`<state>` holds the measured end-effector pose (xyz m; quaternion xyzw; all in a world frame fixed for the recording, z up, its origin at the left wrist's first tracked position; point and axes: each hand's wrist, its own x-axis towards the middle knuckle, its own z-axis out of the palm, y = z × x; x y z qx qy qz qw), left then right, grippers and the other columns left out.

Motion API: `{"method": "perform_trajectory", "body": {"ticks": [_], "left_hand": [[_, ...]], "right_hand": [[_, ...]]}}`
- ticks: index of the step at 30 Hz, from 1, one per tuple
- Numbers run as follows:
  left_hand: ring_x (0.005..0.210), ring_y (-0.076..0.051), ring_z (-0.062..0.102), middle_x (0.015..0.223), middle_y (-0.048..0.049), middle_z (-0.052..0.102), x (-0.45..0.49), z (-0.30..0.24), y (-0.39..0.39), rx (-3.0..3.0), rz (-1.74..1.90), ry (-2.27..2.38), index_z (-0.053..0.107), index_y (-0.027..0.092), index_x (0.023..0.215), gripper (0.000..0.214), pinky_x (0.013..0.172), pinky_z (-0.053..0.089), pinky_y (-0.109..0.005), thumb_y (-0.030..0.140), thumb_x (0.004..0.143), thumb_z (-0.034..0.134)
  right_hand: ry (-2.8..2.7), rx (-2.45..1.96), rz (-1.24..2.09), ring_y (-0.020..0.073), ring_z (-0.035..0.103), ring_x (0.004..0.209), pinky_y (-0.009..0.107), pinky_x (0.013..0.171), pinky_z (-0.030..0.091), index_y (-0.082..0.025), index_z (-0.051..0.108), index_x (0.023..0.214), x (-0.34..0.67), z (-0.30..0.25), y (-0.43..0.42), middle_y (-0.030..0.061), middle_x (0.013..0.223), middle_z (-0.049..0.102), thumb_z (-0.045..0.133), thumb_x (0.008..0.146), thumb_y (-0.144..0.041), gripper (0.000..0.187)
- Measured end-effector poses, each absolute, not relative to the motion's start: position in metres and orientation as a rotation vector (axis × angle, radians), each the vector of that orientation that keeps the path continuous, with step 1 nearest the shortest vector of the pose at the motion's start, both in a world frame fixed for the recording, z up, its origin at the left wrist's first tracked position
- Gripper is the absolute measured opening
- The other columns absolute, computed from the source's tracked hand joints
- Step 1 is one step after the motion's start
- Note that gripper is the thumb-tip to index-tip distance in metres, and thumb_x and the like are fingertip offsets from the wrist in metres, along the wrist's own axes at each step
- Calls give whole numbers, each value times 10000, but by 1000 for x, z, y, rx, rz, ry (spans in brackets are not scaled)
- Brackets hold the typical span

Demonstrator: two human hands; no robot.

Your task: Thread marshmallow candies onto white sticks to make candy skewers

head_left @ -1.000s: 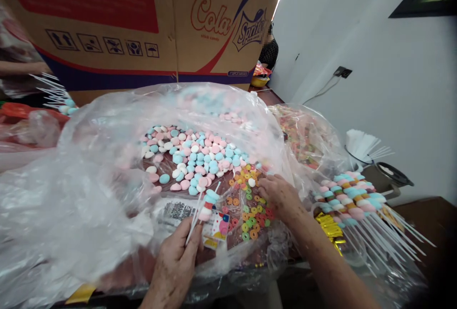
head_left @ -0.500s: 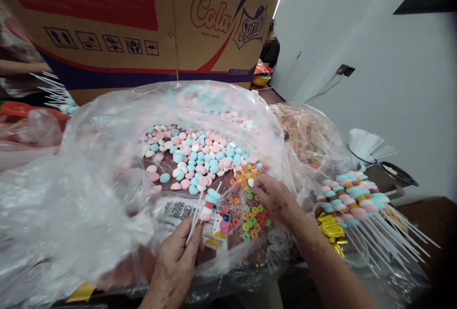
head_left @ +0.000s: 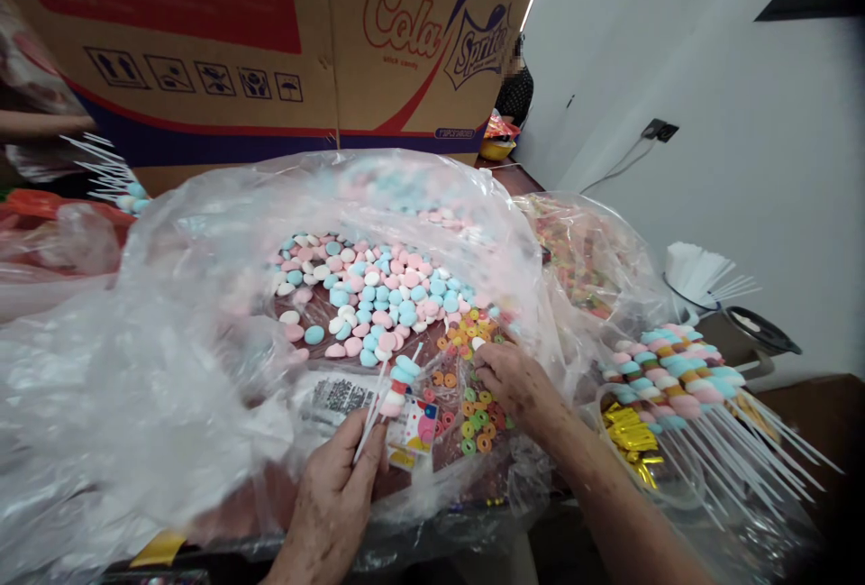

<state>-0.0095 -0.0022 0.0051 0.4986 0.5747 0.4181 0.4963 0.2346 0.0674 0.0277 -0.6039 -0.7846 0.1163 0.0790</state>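
My left hand (head_left: pixel 336 481) is closed around thin white sticks (head_left: pixel 369 423). One stick carries a short stack of candy (head_left: pixel 396 385): blue pieces on top, a red ring, then white and pink pieces. My right hand (head_left: pixel 517 382) reaches into small coloured candy rings (head_left: pixel 469 333), fingers bent together and pointing down. A white candy piece (head_left: pixel 478 343) shows at its fingertips; whether they grip it or something beneath, I cannot tell. Beyond both hands, pink, blue and white marshmallow candies (head_left: pixel 382 297) lie spread inside a large clear plastic bag (head_left: pixel 223 197).
A big cardboard box (head_left: pixel 378 107) stands behind the bag. At right are finished candy skewers (head_left: pixel 682 378), gold twist ties (head_left: pixel 632 436), a holder of white sticks (head_left: pixel 696 274) and another candy bag (head_left: pixel 587 251). A person's arm (head_left: pixel 44 125) shows at far left.
My right hand has drawn slightly down and its fingers have curled in over the rings. My left hand keeps its hold on the sticks. The whole view has shifted a little.
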Motion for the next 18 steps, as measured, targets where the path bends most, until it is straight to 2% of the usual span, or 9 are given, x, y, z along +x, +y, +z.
{"method": "perform_trajectory", "body": {"ticks": [5, 10, 13, 15, 18], "left_hand": [[490, -115, 404, 535, 64, 490, -10, 5, -2, 1282, 999, 1422, 583, 207, 684, 316, 490, 334, -208, 421, 904, 509], [494, -119, 413, 530, 68, 471, -11, 5, -2, 1302, 1007, 1417, 589, 207, 670, 331, 499, 350, -202, 423, 907, 505], [505, -133, 450, 544, 58, 500, -12, 1, -2, 1312, 1022, 1391, 662, 203, 745, 292, 520, 408, -204, 419, 894, 534], [503, -139, 470, 553, 55, 519, -12, -1, -3, 1324, 1017, 1378, 719, 202, 872, 276, 504, 426, -200, 417, 887, 547], [539, -149, 538, 594, 36, 601, -10, -3, -4, 1351, 1010, 1347, 752, 209, 965, 287, 498, 448, -189, 400, 881, 555]], "right_hand": [[-2394, -1826, 174, 208, 549, 825, 309, 783, 394, -175, 569, 796, 229, 25, 60, 73, 831, 635, 433, 866, -46, 200], [-2337, -1734, 111, 226, 538, 806, 329, 741, 401, -191, 568, 746, 224, 23, 53, 73, 796, 629, 477, 838, -84, 168], [-1992, -1692, 410, 194, 539, 710, 312, 665, 409, -199, 563, 732, 220, 21, 52, 38, 732, 603, 513, 824, -171, 108], [-1642, -1595, 730, 166, 540, 632, 291, 608, 420, -199, 605, 812, 216, 23, 53, 4, 688, 598, 570, 802, -267, 77], [-1220, -1372, 1133, 148, 569, 593, 276, 584, 452, -185, 678, 925, 206, 27, 55, -9, 663, 640, 696, 719, -350, 265]]}}
